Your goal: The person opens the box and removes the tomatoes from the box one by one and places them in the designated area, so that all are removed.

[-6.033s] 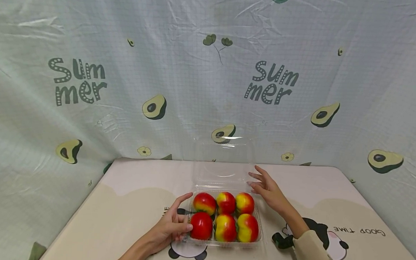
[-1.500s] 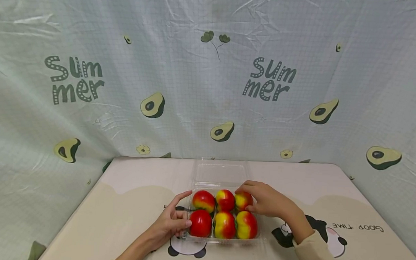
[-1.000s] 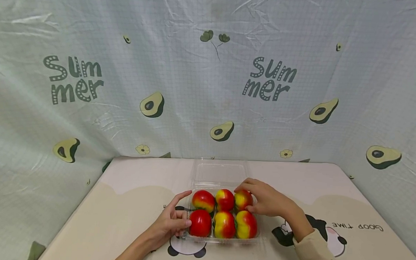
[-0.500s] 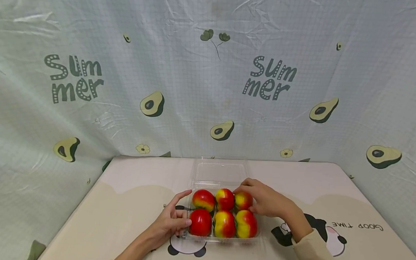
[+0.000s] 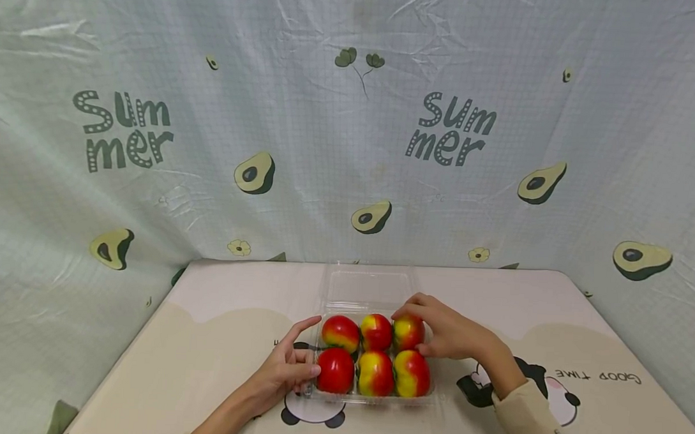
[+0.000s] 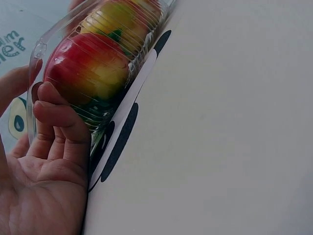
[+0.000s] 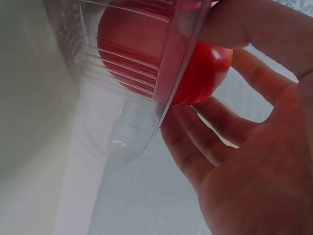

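A clear plastic box (image 5: 375,400) holds several red and yellow apples, in a front and a back row. Its clear lid (image 5: 370,289) lies folded back behind it. My left hand (image 5: 281,371) holds the box's left side, thumb by the front left apple (image 5: 335,371), index finger stretched toward the back corner. In the left wrist view its other fingers curl against the box wall. My right hand (image 5: 449,330) spans the back right apple (image 5: 408,334), fingers behind it and thumb in front. The right wrist view shows that apple (image 7: 208,73) partly above the rim, between fingers and thumb.
The box stands on a pale tabletop (image 5: 204,365) printed with panda figures and lettering. Behind and on both sides hangs a sheet (image 5: 305,113) with avocado and "summer" prints, meeting the table's back edge.
Since six seconds ago the lid has gone from standing up to lying back, and my right hand has moved from beside it onto the back right apple. Lately that apple has turned slightly.
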A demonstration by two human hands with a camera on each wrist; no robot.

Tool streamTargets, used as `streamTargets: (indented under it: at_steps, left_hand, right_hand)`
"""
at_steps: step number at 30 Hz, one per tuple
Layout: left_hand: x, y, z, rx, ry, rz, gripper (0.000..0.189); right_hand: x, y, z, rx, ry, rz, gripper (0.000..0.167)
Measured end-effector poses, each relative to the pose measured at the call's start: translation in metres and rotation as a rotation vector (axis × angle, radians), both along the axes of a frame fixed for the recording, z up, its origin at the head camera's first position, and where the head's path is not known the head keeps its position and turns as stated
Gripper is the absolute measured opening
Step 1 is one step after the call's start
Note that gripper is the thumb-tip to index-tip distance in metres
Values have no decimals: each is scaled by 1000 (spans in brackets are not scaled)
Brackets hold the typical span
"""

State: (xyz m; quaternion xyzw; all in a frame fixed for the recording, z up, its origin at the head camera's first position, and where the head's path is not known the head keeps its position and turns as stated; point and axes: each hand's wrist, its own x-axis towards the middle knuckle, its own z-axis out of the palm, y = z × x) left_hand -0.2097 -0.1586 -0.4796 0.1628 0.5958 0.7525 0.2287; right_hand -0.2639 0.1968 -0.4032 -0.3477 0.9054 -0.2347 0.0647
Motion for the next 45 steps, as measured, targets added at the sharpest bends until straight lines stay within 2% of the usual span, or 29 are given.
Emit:
streamTargets:
  at_steps: [11, 19, 30, 39, 45]
  left_hand:
    - [-1, 1, 0, -3, 2, -1, 87]
    - [-2, 0, -1, -5, 6, 1, 87]
    - [-2, 1, 0, -4, 11, -11, 87]
    - [-2, 0, 0, -8, 3, -2, 87]
    - [-2, 0, 0, -16, -9, 10, 86]
  right_hand:
    - [2, 0, 1, -18, -9, -32, 59]
    - [3, 0, 6, -16, 22, -52, 58]
    - [8, 2, 11, -6, 1, -85, 57]
    - [5, 3, 12, -53, 93, -25, 58]
    - [4, 2, 12, -83, 105, -19, 57]
